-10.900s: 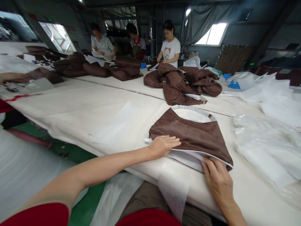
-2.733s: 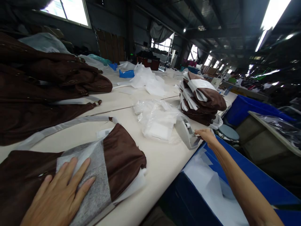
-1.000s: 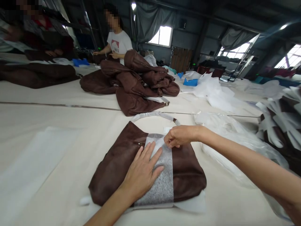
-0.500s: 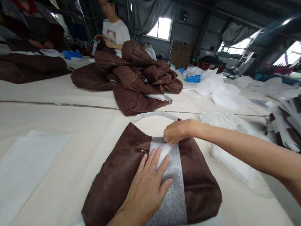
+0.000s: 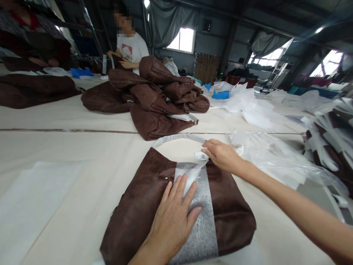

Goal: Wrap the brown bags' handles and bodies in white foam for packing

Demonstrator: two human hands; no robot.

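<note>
A dark brown handbag [image 5: 132, 209] lies flat on the table, with a wide strip of white foam sheet [image 5: 202, 224] down its middle. My left hand [image 5: 173, 217] rests spread and flat on that strip, pressing on the bag. At the bag's top right corner, my right hand [image 5: 219, 154] is closed with bent fingers around the right end of the strap [image 5: 179, 137], which is wrapped in white material. A small white tag [image 5: 200, 156] shows just below those fingers. The thumb tip of my right hand is hidden.
Several brown bags [image 5: 154, 92] are heaped beyond the table seam. Clear plastic bags [image 5: 264, 154] lie to the right, beside wrapped brown items [image 5: 328, 140]. White sheets [image 5: 35, 191] lie at left. A person in a white T-shirt [image 5: 134, 48] stands behind the heap.
My right hand has moved from the top of the foam strip a little right and up to the strap's end. The white tag has come into sight. My left hand stays put.
</note>
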